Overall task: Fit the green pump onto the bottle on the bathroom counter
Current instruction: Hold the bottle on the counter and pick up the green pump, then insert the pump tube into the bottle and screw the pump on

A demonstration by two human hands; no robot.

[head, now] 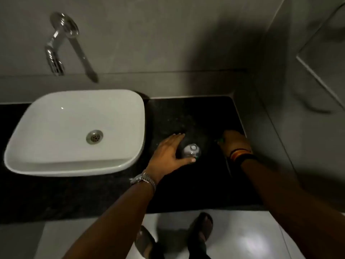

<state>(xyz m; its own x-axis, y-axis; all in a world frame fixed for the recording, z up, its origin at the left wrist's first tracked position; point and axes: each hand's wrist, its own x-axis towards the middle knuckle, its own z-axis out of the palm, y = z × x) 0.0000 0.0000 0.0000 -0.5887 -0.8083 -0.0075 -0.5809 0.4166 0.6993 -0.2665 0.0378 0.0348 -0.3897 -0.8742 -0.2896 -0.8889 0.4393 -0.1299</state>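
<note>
A clear bottle (191, 150) stands upright on the black counter (196, 113), seen from above with its open neck showing. My left hand (169, 153) wraps around its left side, thumb in front and fingers behind. To the right, my right hand (234, 143) rests on the counter near the wall, closed over the green pump (220, 140); only a small green bit shows at my fingertips. The pump's thin tube (228, 165) trails back toward me beside my wrist.
A white basin (74, 131) sits on the counter to the left, close to my left hand. A chrome wall tap (61, 45) hangs above it. Grey walls close off the counter at the back and right. My feet stand on the white floor (242, 236) below.
</note>
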